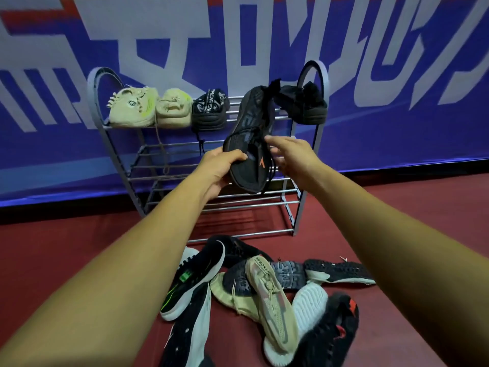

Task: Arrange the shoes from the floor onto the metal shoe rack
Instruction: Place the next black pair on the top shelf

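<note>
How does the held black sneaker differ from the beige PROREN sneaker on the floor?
Colour: the black sneaker is dark with an orange mark; the beige PROREN sneaker is pale tan. Place: the left hand holds the black sneaker up before the metal shoe rack; the beige PROREN sneaker lies atop the floor pile. Both are knit lace-ups.

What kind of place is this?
Probably an indoor sports hall or event venue: a dark red court-style floor, a blue banner with white lettering along the wall, and sneakers piled by a metal shoe rack.
</note>
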Demonstrator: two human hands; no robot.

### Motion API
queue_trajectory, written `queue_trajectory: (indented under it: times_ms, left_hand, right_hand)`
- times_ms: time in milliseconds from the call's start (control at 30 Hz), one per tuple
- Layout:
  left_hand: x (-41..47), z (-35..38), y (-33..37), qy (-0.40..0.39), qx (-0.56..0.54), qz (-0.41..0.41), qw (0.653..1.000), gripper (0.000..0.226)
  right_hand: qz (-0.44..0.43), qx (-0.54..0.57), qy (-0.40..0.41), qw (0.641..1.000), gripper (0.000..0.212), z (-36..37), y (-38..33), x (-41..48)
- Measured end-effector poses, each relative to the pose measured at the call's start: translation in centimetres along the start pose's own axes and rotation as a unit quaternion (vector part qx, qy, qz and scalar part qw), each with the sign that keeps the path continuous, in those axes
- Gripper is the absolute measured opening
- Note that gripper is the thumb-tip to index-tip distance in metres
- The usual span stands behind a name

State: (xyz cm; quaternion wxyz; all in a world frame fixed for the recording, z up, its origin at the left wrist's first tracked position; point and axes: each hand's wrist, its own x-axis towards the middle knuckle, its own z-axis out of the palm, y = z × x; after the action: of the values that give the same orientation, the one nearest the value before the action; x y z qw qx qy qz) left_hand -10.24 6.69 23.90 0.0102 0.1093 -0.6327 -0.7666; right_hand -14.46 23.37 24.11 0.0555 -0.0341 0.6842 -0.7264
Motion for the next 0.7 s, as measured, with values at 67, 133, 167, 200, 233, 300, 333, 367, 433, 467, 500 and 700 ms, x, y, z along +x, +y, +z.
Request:
queue_trajectory:
  times_ms: [67,133,167,200,233,300,333,367,433,467,500,700]
  left_hand:
    - [0.8,0.3,0.2,0.006,-0.025,-0.005,1.0,0.011]
    - [1.5,0.7,0.4,0.005,-0.052,-0.008,0.999,0.008]
    - [1.8,1.0,0.4,0.004,-0.062,-0.012,0.998,0.007]
    - [2.0,1.1,0.4,0.003,-0.068,-0.017,0.998,0.007]
    - [2.3,1.2,0.2,0.003,-0.07,-0.02,0.997,0.008]
    - [2.6,1.4,-0.1,0.001,-0.076,-0.024,0.997,0.011]
    - [2.6,1.4,-0.1,0.001,-0.076,-0.026,0.997,0.011]
    - [2.5,1.4,-0.1,0.003,-0.07,-0.028,0.997,0.01]
    - [2.3,1.4,0.0,0.006,-0.056,-0.035,0.998,0.012]
    - [2.1,1.3,0.1,0.004,-0.057,-0.041,0.998,0.013]
    - [2.1,1.3,0.2,0.001,-0.063,-0.047,0.997,0.014]
    - [1.7,2.5,0.5,-0.042,-0.13,-0.063,0.989,0.013]
  right_hand:
    - [0.036,-0.041,-0.033,0.998,0.036,-1.2,0.1,-0.2]
    - [0.051,-0.052,-0.075,0.994,0.032,-2.2,0.0,-0.3]
    - [0.052,-0.052,-0.086,0.994,0.029,-2.7,-0.1,-0.2]
    - [0.052,-0.053,-0.089,0.993,0.029,-3.0,-0.3,-0.1]
    - [0.052,-0.055,-0.086,0.993,0.032,-3.2,-0.5,0.0]
    - [0.053,-0.053,-0.075,0.994,0.036,-3.2,-0.4,0.5]
    - [0.054,-0.047,-0.073,0.995,0.037,-3.0,-0.4,0.6]
    - [0.056,-0.033,-0.073,0.995,0.036,-2.8,-0.3,0.7]
    - [0.057,0.024,-0.071,0.996,0.029,-2.3,-0.2,0.8]
    - [0.054,0.054,-0.067,0.995,0.022,-2.1,-0.2,0.8]
    - [0.05,0.077,-0.058,0.994,0.014,-1.8,-0.2,0.8]
    - [0.048,0.163,0.04,0.985,0.014,-1.4,-0.1,1.8]
